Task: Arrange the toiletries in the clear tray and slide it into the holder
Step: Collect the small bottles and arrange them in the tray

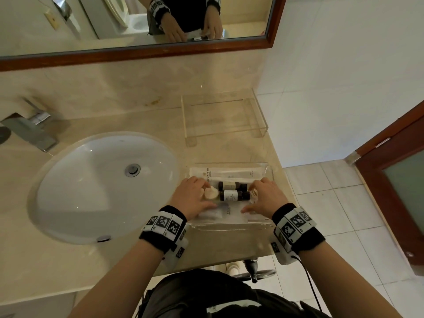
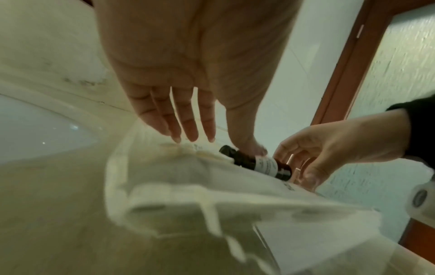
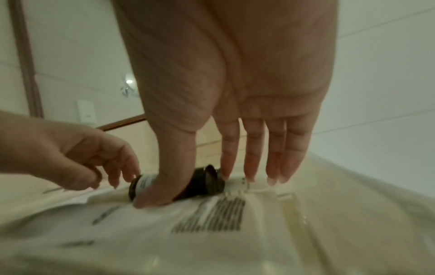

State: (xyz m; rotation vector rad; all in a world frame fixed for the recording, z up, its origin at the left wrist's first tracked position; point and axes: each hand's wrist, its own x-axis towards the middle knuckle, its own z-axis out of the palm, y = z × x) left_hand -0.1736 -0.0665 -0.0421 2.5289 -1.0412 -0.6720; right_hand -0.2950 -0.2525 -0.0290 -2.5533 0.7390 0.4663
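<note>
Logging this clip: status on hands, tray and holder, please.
Left hand and right hand open, fingers on the two bottles lying in the tray. Tray on counter, not yet in holder. Path to holder looks clear.

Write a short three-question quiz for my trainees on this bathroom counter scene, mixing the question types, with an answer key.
1. True or false: the clear tray already sits inside the clear holder.
2. Multiple choice: how do the two dark bottles lie? A) standing upright, B) on their sides, one beside the other, C) in the sink.
3. Short answer: which side of the bottles does each hand work at?

Key
1. False: the tray lies on the counter, nearer the person than the holder, which has nothing in it.
2. B.
3. The left hand is at the end by the round pale items; the right hand is at the cap end.
</note>
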